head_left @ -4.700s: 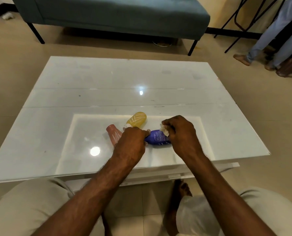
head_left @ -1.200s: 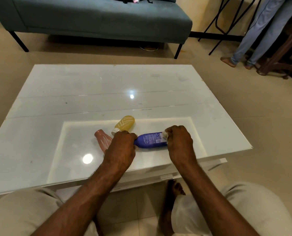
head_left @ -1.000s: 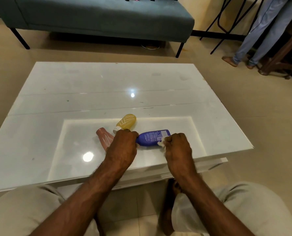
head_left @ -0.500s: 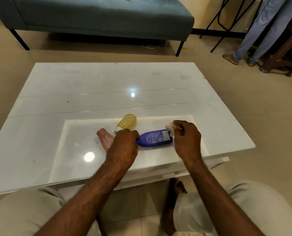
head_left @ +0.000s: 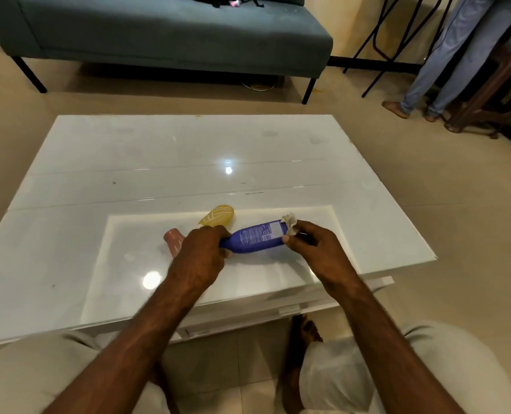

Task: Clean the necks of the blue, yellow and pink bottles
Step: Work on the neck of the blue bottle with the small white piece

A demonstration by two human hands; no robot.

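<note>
The blue bottle (head_left: 255,239) lies sideways just above the white glass table (head_left: 158,162), label up. My left hand (head_left: 200,258) is closed around its left end, hiding that end. My right hand (head_left: 316,249) pinches a small crumpled white tissue (head_left: 290,225) against the bottle's right end. Behind my left hand lies the yellow bottle (head_left: 218,216) with white leaf lines, and the pink bottle (head_left: 173,242) lies to the left, partly hidden by my hand.
A teal bench sofa (head_left: 164,34) stands beyond the table. A person's legs (head_left: 445,55) and black metal stands (head_left: 379,40) are at the far right, beside a wooden stool (head_left: 493,94). My knees sit under the table's near edge.
My right hand with the tissue has slid back and forth along the blue bottle and now sits at its right end. The bottle's right end has risen slightly. My left hand kept its hold.
</note>
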